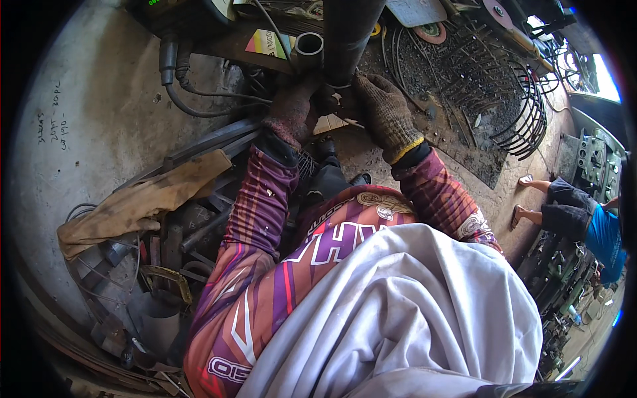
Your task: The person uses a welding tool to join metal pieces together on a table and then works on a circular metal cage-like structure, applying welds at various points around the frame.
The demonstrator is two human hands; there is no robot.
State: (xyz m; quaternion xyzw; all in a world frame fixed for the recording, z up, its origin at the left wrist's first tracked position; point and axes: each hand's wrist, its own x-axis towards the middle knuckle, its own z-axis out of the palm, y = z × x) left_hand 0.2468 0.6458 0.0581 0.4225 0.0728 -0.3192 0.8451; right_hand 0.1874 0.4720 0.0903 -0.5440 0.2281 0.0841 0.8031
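A thick dark metal pipe (350,36) comes down from the top edge and ends between my two hands. My left hand (294,113), in a dark reddish knit glove, is closed just below a short open-ended pipe (309,48). On the other side, my right hand (388,111), in a brown knit glove with a yellow cuff edge, has its fingers curled in beside the dark pipe's lower end. The fingertips of both hands meet in shadow, so what they grip there is hidden.
A dark worktable (458,99) bears rods, a curved bar cage (524,116) and a grinding disc (431,32). Thick cables (189,99) hang at left. Below, a tan leather piece (142,196) lies over scrap metal. Another person (584,212) stands at right near machinery (594,159).
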